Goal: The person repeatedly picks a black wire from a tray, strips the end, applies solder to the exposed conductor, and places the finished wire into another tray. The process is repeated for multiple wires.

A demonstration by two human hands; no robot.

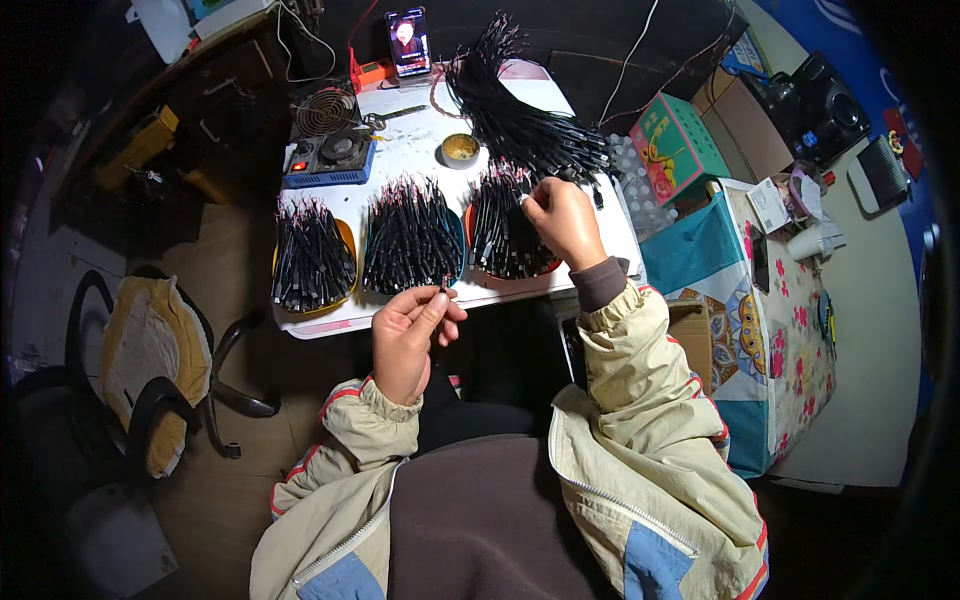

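My left hand (410, 335) is held over the near edge of the white table (420, 150), pinching a short black cable piece (443, 287) with a reddish tip between thumb and fingers. My right hand (562, 222) reaches over the right-hand tray pile of black cable pieces (500, 235), fingers closed at the pile's top right edge; whether it grips a piece is hidden. Two more piles lie on trays, one in the middle (412, 238) and one at the left (310, 255). A large loose bundle of black cables (520, 120) lies at the back right.
A small round tin (460, 149), a blue-based device with a coil stand (328, 140) and a propped phone (408, 42) stand at the table's back. A green box (678, 145) and a patterned cloth-covered surface (775, 320) are to the right. A padded chair (150, 370) stands at the left.
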